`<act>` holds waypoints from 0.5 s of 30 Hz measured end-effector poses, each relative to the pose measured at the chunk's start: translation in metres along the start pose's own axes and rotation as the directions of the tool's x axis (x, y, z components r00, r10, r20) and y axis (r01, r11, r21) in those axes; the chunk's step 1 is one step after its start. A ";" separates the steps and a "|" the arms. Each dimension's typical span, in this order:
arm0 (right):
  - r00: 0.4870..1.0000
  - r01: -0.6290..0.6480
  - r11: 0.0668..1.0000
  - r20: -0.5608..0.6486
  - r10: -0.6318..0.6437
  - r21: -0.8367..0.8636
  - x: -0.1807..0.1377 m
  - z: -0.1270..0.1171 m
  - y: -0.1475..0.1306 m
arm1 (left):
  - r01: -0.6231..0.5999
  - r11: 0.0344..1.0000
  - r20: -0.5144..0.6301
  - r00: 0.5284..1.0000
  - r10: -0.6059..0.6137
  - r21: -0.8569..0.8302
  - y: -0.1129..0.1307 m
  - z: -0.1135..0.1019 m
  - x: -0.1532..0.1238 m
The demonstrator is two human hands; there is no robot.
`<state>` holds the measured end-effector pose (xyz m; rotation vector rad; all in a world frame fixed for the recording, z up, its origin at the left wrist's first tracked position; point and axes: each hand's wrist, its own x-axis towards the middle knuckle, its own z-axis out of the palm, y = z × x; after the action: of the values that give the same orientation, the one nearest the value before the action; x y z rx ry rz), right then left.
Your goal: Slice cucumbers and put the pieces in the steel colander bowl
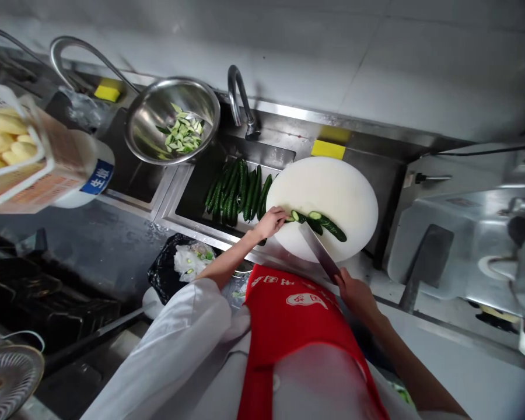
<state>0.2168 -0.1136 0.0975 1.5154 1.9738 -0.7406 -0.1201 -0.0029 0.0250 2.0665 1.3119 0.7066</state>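
Observation:
My right hand (353, 290) grips the handle of a broad kitchen knife (319, 251). The blade reaches over the near part of a round white cutting board (324, 181), its tip beside cut cucumber pieces (305, 221). To their right lies a longer cucumber length (332, 227) with a pale cut face. My left hand (272, 223) is over the board's left edge, fingertips pinched together at a small pale-green cucumber piece. Just left of that hand, several whole cucumbers (231, 189) lie in the sink.
A steel bowl (142, 125) with cut cucumber pieces stands left of the faucet (238, 96). A white basket of peeled potatoes (4, 137) is at far left. A black-lined waste bag (161, 274) sits below the counter. Metal equipment (464, 245) stands at right.

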 end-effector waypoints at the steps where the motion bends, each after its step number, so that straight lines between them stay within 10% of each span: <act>1: 1.000 -0.013 1.000 -0.015 0.014 0.018 0.003 0.000 -0.004 | -0.011 1.000 0.017 1.000 0.011 0.024 0.000 0.001 -0.004; 8: 0.998 -0.025 0.999 -0.062 0.028 0.047 0.015 -0.011 -0.021 | 0.161 0.982 -0.037 0.987 -0.158 0.098 0.006 0.021 -0.014; 15: 0.995 0.032 0.999 -0.098 -0.028 0.033 0.022 -0.021 -0.036 | 0.693 0.719 -0.119 0.710 -0.694 -0.055 0.029 0.040 -0.016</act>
<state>0.1749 -0.0919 0.1007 1.5726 2.0697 -0.7293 -0.0801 -0.0355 0.0162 1.3383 1.9901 0.4893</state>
